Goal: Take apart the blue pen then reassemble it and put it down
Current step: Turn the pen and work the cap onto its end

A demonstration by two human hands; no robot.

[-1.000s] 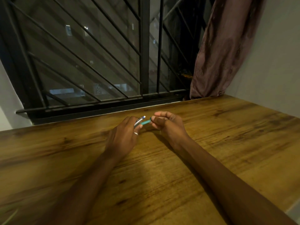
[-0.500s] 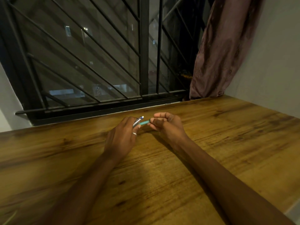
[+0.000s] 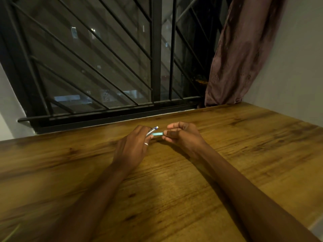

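Note:
Both my hands meet near the far middle of the wooden table [image 3: 174,189]. My left hand [image 3: 132,147], with a ring on one finger, is shut on a silver pen piece [image 3: 151,131] whose blue tip points up and to the right. My right hand [image 3: 183,137] pinches one end of a teal barrel piece [image 3: 157,134], which lies roughly level between the two hands. Its left end touches my left fingers. My fingers hide how the two pieces join.
A black barred window [image 3: 153,67] runs along the table's far edge. A brownish curtain [image 3: 236,58] hangs at the back right, next to a grey wall [image 3: 293,75]. The table's right edge runs along that wall.
Both hands have stayed almost in place. The gap between them has widened slightly, so more of the teal piece shows.

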